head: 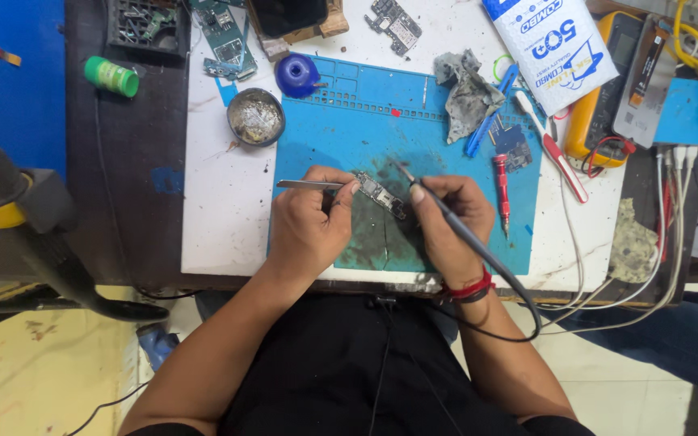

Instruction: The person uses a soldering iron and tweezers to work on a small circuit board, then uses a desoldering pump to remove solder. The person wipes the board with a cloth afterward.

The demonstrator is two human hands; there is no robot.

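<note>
Nearest, two hands work at the near edge of one blue mat (446,242) on the white bench (224,210). The left hand (309,226) pinches one pair of tweezers (309,185), tips pointing right. The right hand (446,222) is closed around one corded iron (454,222), its tip pointing far-left. Between them lies one small board (381,194), touched by the tweezers, it seems. Right of the hands lies one red screwdriver (502,190). Farther off sit one grey rag (468,93), one round tin (256,116) and one blue bottle (296,74). Farthest, three more boards, one white packet (555,44) and, far left, one green bottle (111,76).
</note>
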